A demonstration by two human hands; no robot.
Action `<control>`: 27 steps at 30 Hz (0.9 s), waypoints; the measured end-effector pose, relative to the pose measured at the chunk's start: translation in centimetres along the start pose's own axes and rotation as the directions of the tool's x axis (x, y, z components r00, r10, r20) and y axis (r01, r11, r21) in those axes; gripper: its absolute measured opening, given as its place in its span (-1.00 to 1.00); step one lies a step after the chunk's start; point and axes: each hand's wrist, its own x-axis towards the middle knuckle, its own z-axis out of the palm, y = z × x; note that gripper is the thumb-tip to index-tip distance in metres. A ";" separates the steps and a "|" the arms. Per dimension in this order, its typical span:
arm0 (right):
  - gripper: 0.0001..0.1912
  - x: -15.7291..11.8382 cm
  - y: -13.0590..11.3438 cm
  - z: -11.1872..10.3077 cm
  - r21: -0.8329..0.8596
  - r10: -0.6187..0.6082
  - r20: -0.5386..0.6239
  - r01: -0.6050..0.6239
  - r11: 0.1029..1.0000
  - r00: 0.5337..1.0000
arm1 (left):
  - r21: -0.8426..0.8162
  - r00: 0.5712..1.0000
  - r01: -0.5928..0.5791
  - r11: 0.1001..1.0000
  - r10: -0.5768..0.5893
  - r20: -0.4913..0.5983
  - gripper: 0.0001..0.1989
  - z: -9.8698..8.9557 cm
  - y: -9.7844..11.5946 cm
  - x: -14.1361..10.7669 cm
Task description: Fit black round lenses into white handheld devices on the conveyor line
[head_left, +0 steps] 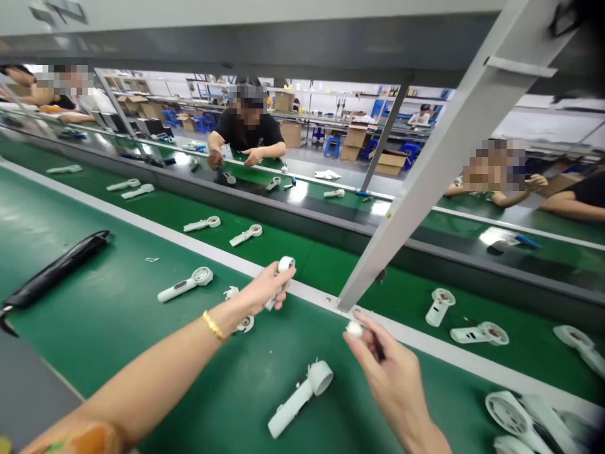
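The right fingers (pixel 367 325) pinch a small white round part (pixel 354 328) at their tips, just above the grey edge strip (pixel 312 293) along the far side of the green table (pixel 108 359). The left fingers (pixel 267 277) curl around a white fan housing (pixel 286 263), held above the table near that strip. Beneath the left hand (pixel 258 293), a white fan impeller (pixel 240 312) lies by the wrist, which wears a gold bracelet (pixel 213 325). A white handheld fan body (pixel 300 397) lies between the hands, nearer the front edge. Another (pixel 184 287) lies left of them, with a long black pouch (pixel 57 271) near the left edge.
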 end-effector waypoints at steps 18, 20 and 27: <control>-0.74 2.2 -0.5 4.0 -0.233 0.174 0.324 -0.100 0.967 0.930 | 0.728 0.940 -0.104 0.677 0.306 -0.150 -0.37 -1.1 2.2 14.5; -0.78 0.6 -0.3 1.6 -0.066 0.132 0.204 -0.121 0.990 0.970 | 0.736 0.939 -0.154 0.659 0.330 -0.099 -0.43 -0.9 2.2 11.0; -0.64 -5.4 2.0 -5.1 0.355 0.443 -0.331 -0.325 0.877 0.833 | 0.531 0.858 -0.489 0.692 0.272 0.435 -0.51 4.9 -0.2 -7.7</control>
